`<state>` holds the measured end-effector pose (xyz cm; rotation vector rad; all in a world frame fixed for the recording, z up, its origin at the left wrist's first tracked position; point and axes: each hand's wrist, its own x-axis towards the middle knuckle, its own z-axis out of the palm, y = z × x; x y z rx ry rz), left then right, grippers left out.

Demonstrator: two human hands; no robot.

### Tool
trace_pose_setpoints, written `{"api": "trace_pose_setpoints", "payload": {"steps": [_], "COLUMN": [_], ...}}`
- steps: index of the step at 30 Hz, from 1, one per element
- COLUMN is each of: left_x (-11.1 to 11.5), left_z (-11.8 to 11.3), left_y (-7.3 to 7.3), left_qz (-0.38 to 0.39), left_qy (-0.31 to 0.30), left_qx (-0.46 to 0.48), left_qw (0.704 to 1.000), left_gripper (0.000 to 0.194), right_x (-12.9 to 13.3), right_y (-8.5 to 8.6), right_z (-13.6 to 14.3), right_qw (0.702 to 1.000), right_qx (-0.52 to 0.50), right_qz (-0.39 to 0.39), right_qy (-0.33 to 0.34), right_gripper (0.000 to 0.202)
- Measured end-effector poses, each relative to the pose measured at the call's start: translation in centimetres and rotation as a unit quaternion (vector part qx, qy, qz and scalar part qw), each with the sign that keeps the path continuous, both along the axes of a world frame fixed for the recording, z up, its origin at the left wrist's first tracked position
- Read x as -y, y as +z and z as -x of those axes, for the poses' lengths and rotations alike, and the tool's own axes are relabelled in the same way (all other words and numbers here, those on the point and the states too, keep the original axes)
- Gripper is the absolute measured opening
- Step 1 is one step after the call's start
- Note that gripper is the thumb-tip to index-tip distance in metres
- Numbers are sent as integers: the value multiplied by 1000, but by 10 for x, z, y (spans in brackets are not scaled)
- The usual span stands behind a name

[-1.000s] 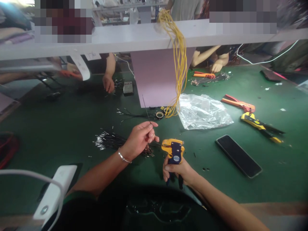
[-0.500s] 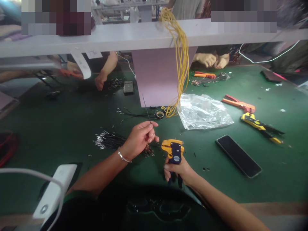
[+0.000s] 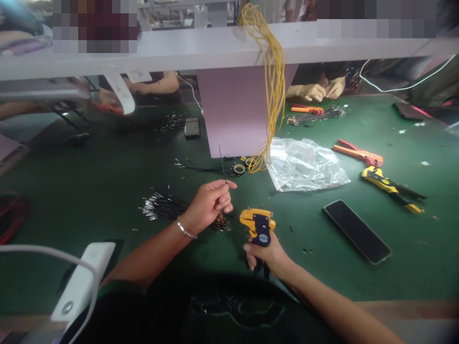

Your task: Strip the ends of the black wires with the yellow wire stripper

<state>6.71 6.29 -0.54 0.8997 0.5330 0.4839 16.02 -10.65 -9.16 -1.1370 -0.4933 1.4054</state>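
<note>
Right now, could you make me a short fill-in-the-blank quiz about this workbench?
1. The right hand holds a yellow and blue ____ tool.
2. The left hand pinches a thin ____ wire.
3. The phone lies screen-up on the ____ mat.
4. The long wires hanging from the shelf are ____.

Missing words: stripping; black; green; yellow

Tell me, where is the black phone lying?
In the head view, the black phone lies flat on the green table, out to the right of the right hand, below the yellow tool and the plastic bag.
</note>
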Motion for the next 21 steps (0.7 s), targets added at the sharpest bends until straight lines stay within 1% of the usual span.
{"api": "trace_pose_setpoints", "payload": {"steps": [5,11,14,19,21], "left_x": [-1,-2,-4,-8,-9], "left_z": [1,2,1,-3,-3], "left_y": [-1,-7,-11,-17,-19], "left_qz": [-6,-17,-16,-11,-6], "left_qy": [-6,-25,-33,-37,-36], "left_qx": [-13,-27,-33,-36,-36], "left_qw": [1000,999,999,999,999], "left_gripper": [7,7,6,6,6], "right_x": [4,9,10,4,3], "right_y": [-8,-13,-13,-7,-5], "right_z": [-2,-3,0,3,3], "right_qw": [999,993,991,992,993], "right_qx": [37,112,125,105,101], "right_qz": [9,27,31,63,67], "right_qy": [8,23,25,7,6], "right_gripper": [21,24,26,16,15]}}
